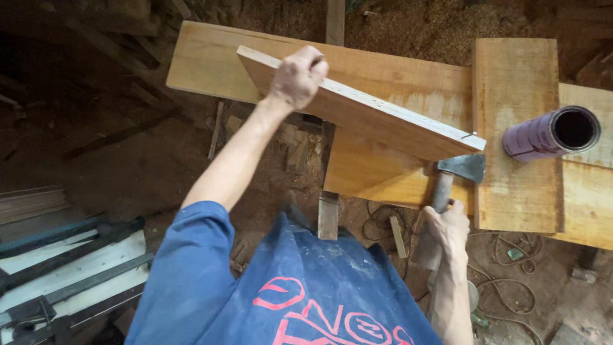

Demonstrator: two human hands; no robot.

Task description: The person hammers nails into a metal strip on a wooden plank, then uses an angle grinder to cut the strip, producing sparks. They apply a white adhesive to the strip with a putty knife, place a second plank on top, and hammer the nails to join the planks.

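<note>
My left hand (297, 76) grips the upper edge of a wooden board (370, 118), which stands on edge and tilted across a wide plank (204, 57). At the board's right end a thin nail (469, 135) sticks out. My right hand (447, 227) is closed around the wooden handle of a hammer (463, 169), whose grey metal head sits just below that nailed end, against the plank.
A purple cylindrical can (549, 134) with a dark open mouth lies on a second plank (517, 76) at the right. Sawdust covers the ground beyond. Cables (511, 281) and wood scraps lie on the floor below; dark frames and pale panels (64, 268) rest at the lower left.
</note>
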